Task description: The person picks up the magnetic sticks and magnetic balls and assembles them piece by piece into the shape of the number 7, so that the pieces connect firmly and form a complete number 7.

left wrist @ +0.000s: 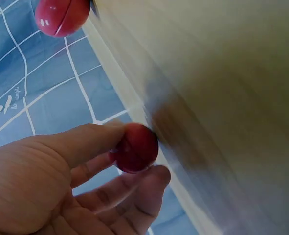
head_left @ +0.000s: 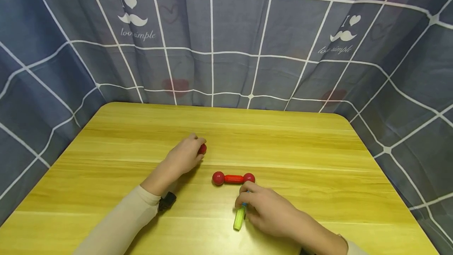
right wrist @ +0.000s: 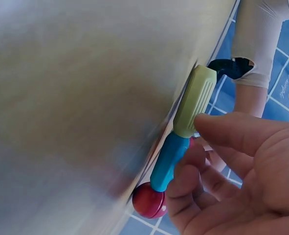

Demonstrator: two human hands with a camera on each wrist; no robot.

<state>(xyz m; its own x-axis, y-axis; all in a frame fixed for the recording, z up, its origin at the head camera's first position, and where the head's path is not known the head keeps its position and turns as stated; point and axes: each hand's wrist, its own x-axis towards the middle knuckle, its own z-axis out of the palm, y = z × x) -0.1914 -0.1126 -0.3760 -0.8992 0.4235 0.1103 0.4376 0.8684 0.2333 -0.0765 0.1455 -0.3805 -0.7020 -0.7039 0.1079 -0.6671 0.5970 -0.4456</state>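
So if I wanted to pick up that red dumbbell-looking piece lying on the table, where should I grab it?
Probably the ribbed middle bar of the red rod, pinched from above across its width. It lies flat, and the round balls at each end would likely slip, while the narrow bar looks easier to pinch.

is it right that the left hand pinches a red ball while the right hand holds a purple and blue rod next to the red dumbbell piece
Not quite: the rod in the right hand is light green and blue, not purple, as the right wrist view shows. The rest holds: the left hand pinches a red ball, and the rod lies next to the red dumbbell piece on the table.
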